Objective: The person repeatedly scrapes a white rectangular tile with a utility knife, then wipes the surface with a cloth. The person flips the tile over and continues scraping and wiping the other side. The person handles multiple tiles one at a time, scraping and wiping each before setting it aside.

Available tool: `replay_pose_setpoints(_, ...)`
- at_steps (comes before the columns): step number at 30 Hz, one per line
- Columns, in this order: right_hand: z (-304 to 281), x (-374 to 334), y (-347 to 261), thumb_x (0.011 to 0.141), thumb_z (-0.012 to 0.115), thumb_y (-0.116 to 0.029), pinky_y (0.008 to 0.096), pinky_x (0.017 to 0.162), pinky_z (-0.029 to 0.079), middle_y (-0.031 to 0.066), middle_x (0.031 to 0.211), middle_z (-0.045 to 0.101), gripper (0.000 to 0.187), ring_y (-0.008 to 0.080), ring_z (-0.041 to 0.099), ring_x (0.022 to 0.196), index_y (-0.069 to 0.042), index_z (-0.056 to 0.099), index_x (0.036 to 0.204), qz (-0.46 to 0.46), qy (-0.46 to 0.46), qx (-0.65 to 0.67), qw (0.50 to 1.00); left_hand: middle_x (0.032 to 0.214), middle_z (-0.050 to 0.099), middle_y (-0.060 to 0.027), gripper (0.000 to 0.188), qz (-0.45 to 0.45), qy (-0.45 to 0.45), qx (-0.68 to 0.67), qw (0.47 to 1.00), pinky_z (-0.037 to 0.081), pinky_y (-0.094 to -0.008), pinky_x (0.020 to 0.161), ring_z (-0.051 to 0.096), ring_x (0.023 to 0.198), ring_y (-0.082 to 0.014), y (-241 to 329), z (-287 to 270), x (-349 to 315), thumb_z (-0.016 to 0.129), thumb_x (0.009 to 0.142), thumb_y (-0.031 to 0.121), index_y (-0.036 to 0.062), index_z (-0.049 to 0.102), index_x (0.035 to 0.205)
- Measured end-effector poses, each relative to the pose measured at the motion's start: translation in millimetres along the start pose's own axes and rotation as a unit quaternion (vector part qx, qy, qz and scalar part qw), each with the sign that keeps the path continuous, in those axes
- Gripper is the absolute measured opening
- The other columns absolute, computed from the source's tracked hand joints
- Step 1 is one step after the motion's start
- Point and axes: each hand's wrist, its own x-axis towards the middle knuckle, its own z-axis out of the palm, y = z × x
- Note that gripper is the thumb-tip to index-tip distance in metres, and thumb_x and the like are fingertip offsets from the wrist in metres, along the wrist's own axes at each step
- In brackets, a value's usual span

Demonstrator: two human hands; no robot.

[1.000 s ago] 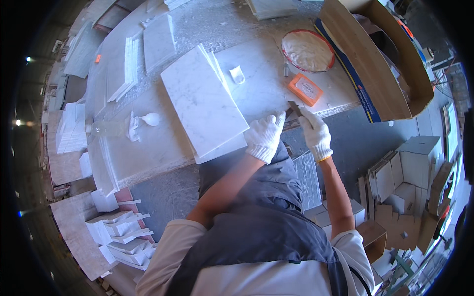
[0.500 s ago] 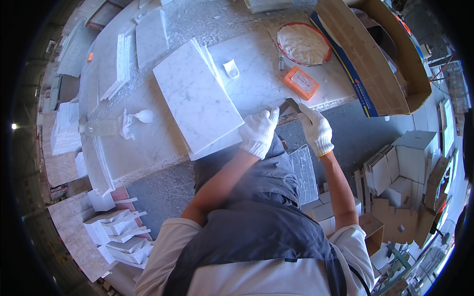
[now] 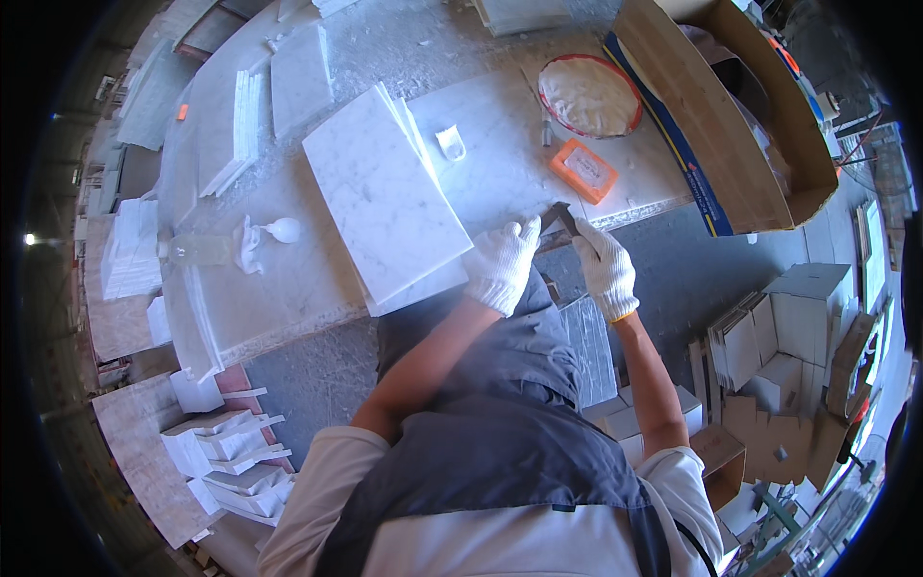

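Slabs (image 3: pixel 389 192) were stacked on the counter (image 3: pixel 288 293), remaining work unclear, while a dark tool (image 3: pixel 564 213) was gripped by the closed right hand (image 3: pixel 608 269), the left hand (image 3: pixel 502 264) curled, its hold unclear.

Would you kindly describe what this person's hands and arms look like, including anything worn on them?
The left hand and right hand wear white knitted gloves; the right glove's cuff has a yellow edge. Pale short sleeves cover the upper arms, and the forearms are bare.

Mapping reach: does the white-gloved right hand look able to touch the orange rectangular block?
Probably yes: the orange block lies just beyond the right hand, which holds a dark thin tool; nothing visibly intervenes.
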Motion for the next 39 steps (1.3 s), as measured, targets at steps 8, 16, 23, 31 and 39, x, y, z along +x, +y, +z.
replay_pose_setpoints(8, -28.3, 1.8, -19.6, 0.104, 0.062, -0.014, 0.0196, 0.051, 0.039, -0.0028, 0.082, 0.055, 0.051, 0.0034, 0.044, 0.059, -0.007, 0.051, 0.153, 0.142, 0.126, 0.256, 0.948, 0.086, 0.075, -0.0070, 0.027, -0.013, 0.200, -0.375, 0.905, 0.056, -0.0382, 0.063, 0.071, 0.070, -0.0267, 12.2, -59.4, -3.6, 0.081, 0.088, 0.019, 0.0108, 0.076, 0.113)
replay_pose_setpoints(16, -37.3, 1.0, -51.3, 0.104, 0.062, -0.015, 0.0200, 0.050, 0.040, -0.0017, 0.081, 0.056, 0.054, 0.0040, 0.046, 0.059, 0.000, 0.046, 0.154, 0.143, 0.070, 0.401, 0.902, 0.088, 0.074, -0.0124, 0.022, 0.015, 0.073, -0.218, 0.973, 0.057, -0.0435, 0.066, 0.071, 0.074, -0.0336, 5.6, -84.2, 32.1, 0.074, 0.094, 0.026, 0.0119, 0.076, 0.110)
replay_pose_setpoints(23, -87.6, 55.1, -43.7, 0.101, 0.065, -0.013, 0.0205, 0.051, 0.043, -0.0007, 0.082, 0.065, 0.035, 0.0047, 0.053, 0.059, -0.002, 0.068, 0.134, 0.101, 0.098, 0.205, 0.969, 0.092, 0.069, -0.0060, 0.010, 0.122, 0.150, -0.160, 0.968, 0.055, -0.0448, 0.062, 0.070, 0.074, -0.0303, -22.3, -88.7, 104.2, 0.062, 0.095, 0.024, 0.0154, 0.066, 0.096)
replay_pose_setpoints(31, -129.9, 152.4, -49.5, 0.096, 0.067, -0.027, 0.0379, 0.083, 0.055, 0.0135, 0.103, 0.075, 0.026, 0.0301, 0.072, 0.091, -0.007, 0.076, 0.109, -0.046, 0.073, -0.140, 0.986, 0.096, 0.077, -0.0197, 0.024, 0.055, -0.170, -0.042, 0.983, 0.058, -0.0504, 0.075, 0.075, 0.088, -0.0381, -0.9, -94.6, 232.7, 0.062, 0.090, 0.020, 0.0044, 0.078, 0.097)
replay_pose_setpoints(39, -82.1, 195.2, -31.1, 0.096, 0.062, -0.029, 0.0423, 0.089, 0.057, 0.0124, 0.110, 0.075, 0.025, 0.0349, 0.071, 0.101, -0.014, 0.078, 0.108, -0.124, 0.028, -0.260, 0.957, 0.122, 0.071, -0.0224, 0.044, -0.006, -0.210, -0.158, 0.965, 0.052, -0.0491, 0.097, 0.067, 0.114, -0.0408, -29.1, -76.7, 259.4, 0.060, 0.093, 0.039, 0.0059, 0.075, 0.116)
